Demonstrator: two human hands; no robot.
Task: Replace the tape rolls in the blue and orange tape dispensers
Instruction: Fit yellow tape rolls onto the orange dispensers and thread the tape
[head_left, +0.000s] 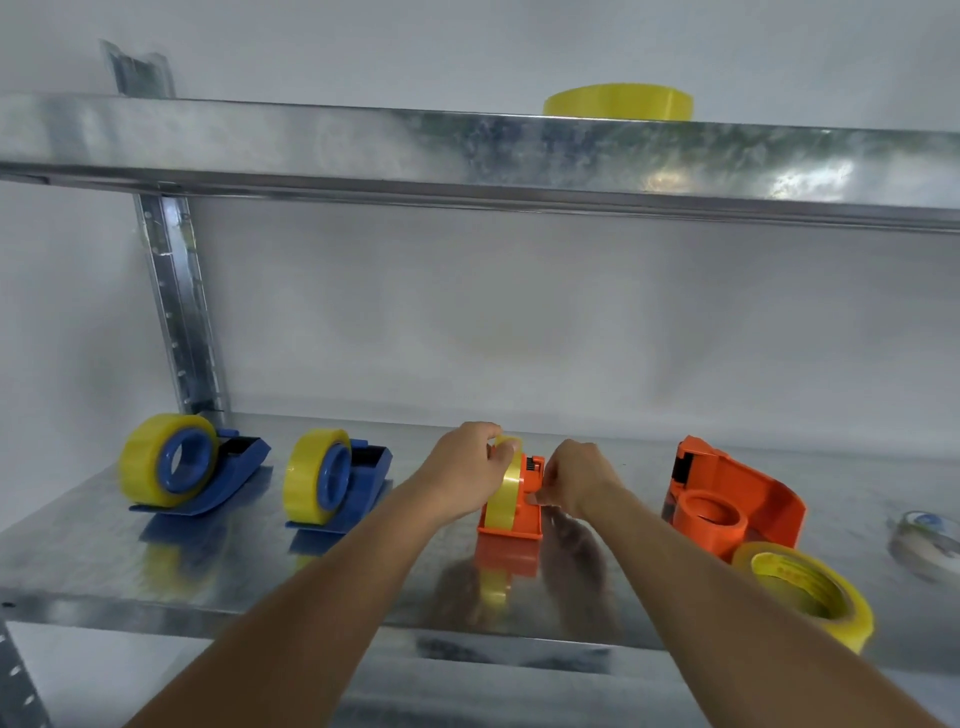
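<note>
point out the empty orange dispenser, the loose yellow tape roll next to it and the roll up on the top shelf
empty orange dispenser (748, 488): head view, on its orange side wall
loose yellow tape roll (836, 597): head view, on its yellow rim
top-shelf yellow roll (618, 101): head view, on its outer side

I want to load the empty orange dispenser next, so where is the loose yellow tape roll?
The loose yellow tape roll lies flat near the lower shelf's front edge on the right, just in front of the empty orange dispenser.
</note>
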